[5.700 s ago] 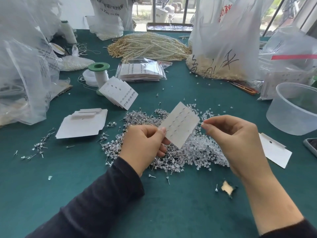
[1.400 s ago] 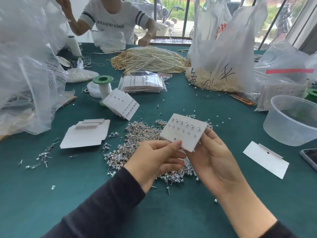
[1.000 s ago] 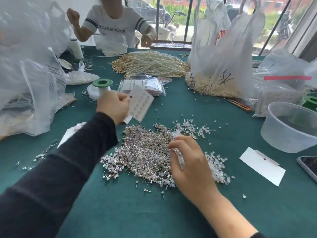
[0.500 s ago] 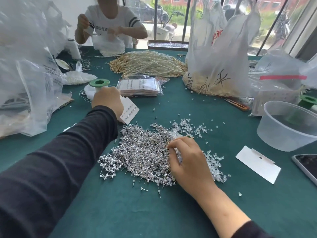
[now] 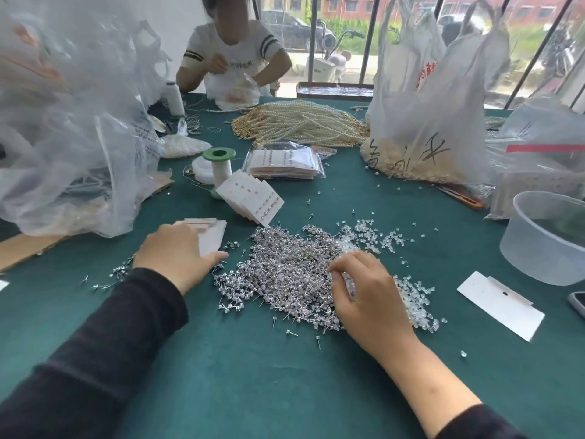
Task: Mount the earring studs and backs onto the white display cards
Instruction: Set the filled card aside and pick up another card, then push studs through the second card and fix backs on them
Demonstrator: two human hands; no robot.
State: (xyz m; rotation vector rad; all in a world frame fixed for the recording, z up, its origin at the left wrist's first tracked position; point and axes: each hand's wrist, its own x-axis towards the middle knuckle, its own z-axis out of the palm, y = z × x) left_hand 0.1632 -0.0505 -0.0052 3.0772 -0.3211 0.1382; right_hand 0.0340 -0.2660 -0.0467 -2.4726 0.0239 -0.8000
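Observation:
A heap of silver earring studs (image 5: pixel 285 274) lies mid-table, with clear earring backs (image 5: pixel 411 301) spread along its right side. My right hand (image 5: pixel 367 296) rests on the heap, its curled fingertips pinching among the studs; what they hold is too small to see. My left hand (image 5: pixel 177 253) lies on a stack of blank white display cards (image 5: pixel 213 237) left of the heap, thumb along the near edge. Finished cards with mounted studs (image 5: pixel 251 201) lean fanned against a green-topped spool (image 5: pixel 219 161).
A single white card (image 5: pixel 500 304) lies at the right, near a clear plastic tub (image 5: pixel 547 237) and a phone (image 5: pixel 577 304). Bagged cards (image 5: pixel 285 163), pearl strands (image 5: pixel 300 125) and large plastic bags (image 5: pixel 69 137) (image 5: pixel 427 122) crowd the back. A person (image 5: pixel 234 55) sits opposite.
My left hand carried the filled card to the fanned stack, let go of it, then came back onto the blank cards. My right hand dropped into the stud heap and stayed there.

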